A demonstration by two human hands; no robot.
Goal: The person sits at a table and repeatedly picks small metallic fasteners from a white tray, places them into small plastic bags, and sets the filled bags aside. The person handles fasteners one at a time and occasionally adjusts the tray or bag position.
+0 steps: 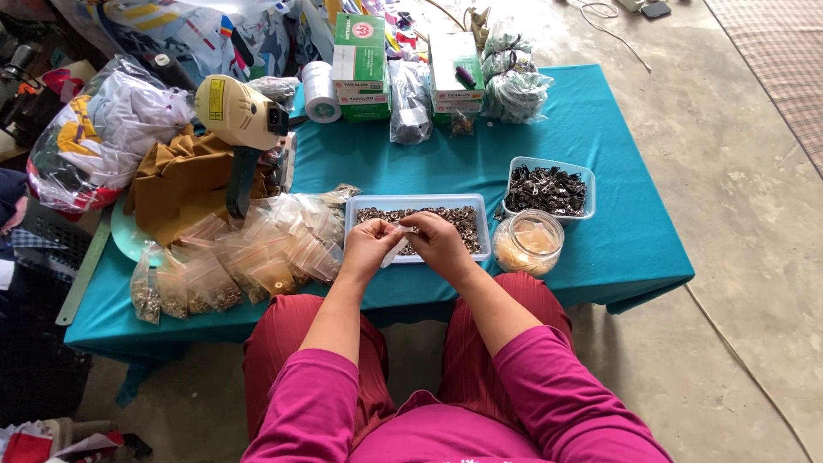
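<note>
both hands [403, 244] pinch a small bag [394, 251] – white tray [417, 202] behind, jar [529, 243] beside.

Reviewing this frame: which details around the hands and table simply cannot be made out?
Head view:
- The small clear plastic bag: contents hidden between left hand and right hand.
- Small metal pieces in the white rectangular tray: too small to identify.
- The teal tablecloth: far edge hidden by green-and-white cardboard boxes.
</note>
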